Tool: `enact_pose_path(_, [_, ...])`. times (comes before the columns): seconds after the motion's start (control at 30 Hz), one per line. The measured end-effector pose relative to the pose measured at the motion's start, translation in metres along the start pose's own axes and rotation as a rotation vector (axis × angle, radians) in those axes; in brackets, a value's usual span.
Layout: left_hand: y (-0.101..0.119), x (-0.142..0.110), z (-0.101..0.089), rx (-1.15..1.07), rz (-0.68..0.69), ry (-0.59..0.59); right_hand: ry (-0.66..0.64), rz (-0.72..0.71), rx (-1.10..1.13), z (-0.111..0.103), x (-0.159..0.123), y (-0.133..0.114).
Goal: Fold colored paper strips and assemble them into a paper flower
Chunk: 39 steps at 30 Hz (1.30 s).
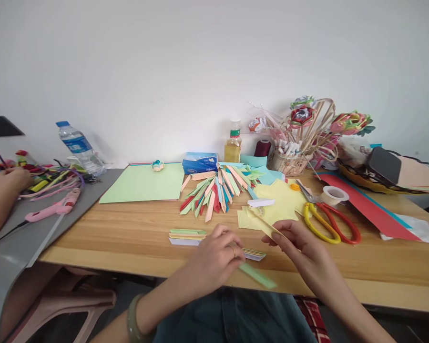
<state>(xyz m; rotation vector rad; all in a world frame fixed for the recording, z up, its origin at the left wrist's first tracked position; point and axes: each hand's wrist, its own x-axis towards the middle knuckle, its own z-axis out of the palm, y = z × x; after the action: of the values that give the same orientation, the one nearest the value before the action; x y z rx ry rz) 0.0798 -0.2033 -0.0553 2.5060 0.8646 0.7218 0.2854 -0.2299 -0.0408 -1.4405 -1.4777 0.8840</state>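
Observation:
My left hand [218, 257], ringed on one finger, is closed near the table's front edge. From its fingertips a light green paper strip [259, 276] points to the right, smeared by motion. Between thumb and fingers, my right hand [300, 243] pinches a pale yellow folded paper strip [266, 224], tilted up to the left. Under and beside my left hand lie small stacks of folded strips [186, 237], partly hidden. Beyond my hands are a pile of colourful folded strips [218, 190] and pale yellow paper sheets [279, 200].
Large scissors [331, 224], a tape roll [335, 194] and red paper [372, 205] lie right. Behind stand a tissue pack [200, 163], an oil bottle [233, 143] and a basket of paper flowers [292, 162]. At left, another person's hand [12, 183] works near a pink glue gun [55, 207].

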Motion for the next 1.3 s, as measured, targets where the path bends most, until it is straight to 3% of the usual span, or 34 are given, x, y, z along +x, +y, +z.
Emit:
enact_pose_path(0.2, [0.008, 0.019, -0.01, -0.34, -0.261, 0.109, -0.065, -0.138, -0.107, 0.005, -0.011, -0.019])
enact_pose_path(0.43, [0.013, 0.023, -0.005, -0.824, -0.517, 0.269, -0.008, -0.136, -0.128, 0.013, -0.006, -0.009])
enact_pose_path(0.5, [0.013, 0.019, -0.002, -0.978, -0.52, 0.276, 0.023, -0.141, -0.139, 0.013, -0.004, -0.01])
enact_pose_path(0.63, [0.013, 0.014, 0.001, -1.186, -0.382, 0.251, 0.002, -0.14, -0.193, 0.012, -0.003, -0.016])
enact_pose_path(0.83, [0.016, 0.016, -0.006, -1.148, -0.439, 0.233, -0.117, -0.175, -0.22, 0.013, -0.006, -0.017])
enact_pose_path(0.97, [0.014, 0.016, -0.011, -1.2, -0.438, 0.161, -0.131, -0.195, -0.106, 0.013, -0.006, -0.016])
enact_pose_path(1.03, [0.013, 0.016, -0.011, -1.224, -0.444, 0.142, -0.169, -0.144, 0.017, 0.012, -0.006, -0.018])
enact_pose_path(1.17, [0.015, 0.014, -0.011, -1.245, -0.441, 0.105, -0.37, -0.002, 0.182, 0.012, -0.004, -0.023])
enact_pose_path(1.23, [0.017, 0.013, -0.011, -1.237, -0.431, 0.076, -0.419, -0.011, 0.141, 0.013, -0.004, -0.023])
enact_pose_path(1.3, [0.019, 0.012, -0.011, -1.224, -0.412, 0.076, -0.386, -0.056, 0.042, 0.015, -0.005, -0.021])
